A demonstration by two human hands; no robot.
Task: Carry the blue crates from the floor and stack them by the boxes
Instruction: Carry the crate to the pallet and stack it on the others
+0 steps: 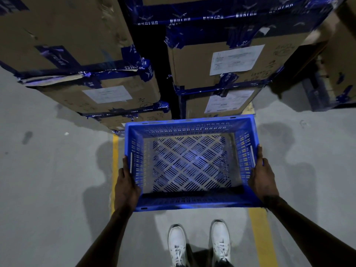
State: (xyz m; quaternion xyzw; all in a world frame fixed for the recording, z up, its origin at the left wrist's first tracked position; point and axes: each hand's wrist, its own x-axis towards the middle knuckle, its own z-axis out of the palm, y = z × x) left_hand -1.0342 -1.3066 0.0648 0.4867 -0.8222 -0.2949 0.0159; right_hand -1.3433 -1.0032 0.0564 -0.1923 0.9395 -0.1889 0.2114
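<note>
Empty blue slotted plastic crate (pixel 189 162) held above the grey floor (pixel 48 170), just before the taped cardboard boxes (pixel 221 60). Left hand (pixel 126 186) and right hand (pixel 263 179) grip opposite rims; uneven lowering could knock the boxes or let it slip.

Grey concrete floor (pixel 48 170) with yellow lines (pixel 260 234); stacked taped cardboard boxes (pixel 221 105) and white sneakers (pixel 220 243) on it

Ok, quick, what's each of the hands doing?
Left hand: grips the blue crate's left side.
Right hand: grips its right side.
</note>
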